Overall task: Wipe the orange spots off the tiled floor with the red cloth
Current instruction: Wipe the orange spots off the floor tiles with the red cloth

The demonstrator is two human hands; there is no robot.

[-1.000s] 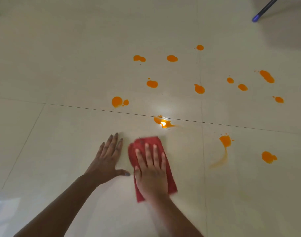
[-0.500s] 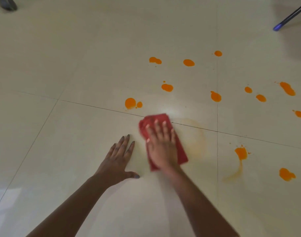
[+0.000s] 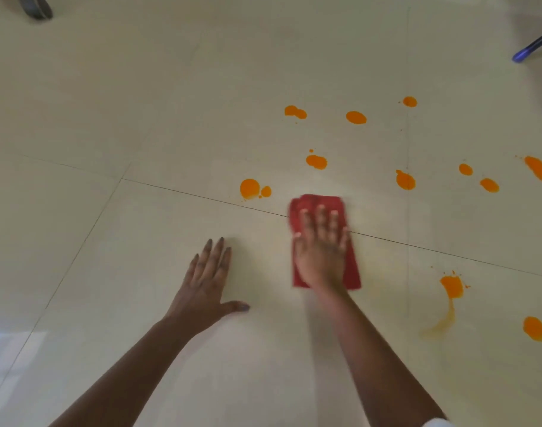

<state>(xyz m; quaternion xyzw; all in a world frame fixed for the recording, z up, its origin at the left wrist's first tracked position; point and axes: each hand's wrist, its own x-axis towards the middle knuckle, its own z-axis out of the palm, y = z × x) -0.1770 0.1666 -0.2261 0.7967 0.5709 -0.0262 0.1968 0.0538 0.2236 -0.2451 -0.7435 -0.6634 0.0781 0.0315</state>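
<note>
My right hand (image 3: 321, 248) presses flat, fingers straight, on the folded red cloth (image 3: 351, 272), which lies across a grout line of the cream tiled floor (image 3: 171, 103). My left hand (image 3: 206, 285) rests flat on the floor to the cloth's left, fingers spread. Several orange spots lie beyond and to the right. The nearest is a double spot (image 3: 250, 188) just left of the cloth's far end. Others include a spot (image 3: 316, 161) ahead and a smeared spot (image 3: 452, 286) with a faint trail at the right.
A dark round object (image 3: 35, 7) sits at the far left corner. A blue rod tip (image 3: 524, 52) enters at the top right. Grout lines cross the floor. A faint orange film surrounds the cloth.
My right hand pushed the cloth forward over the spot on the grout line, which is gone, leaving a faint film. My left hand stayed planted.
</note>
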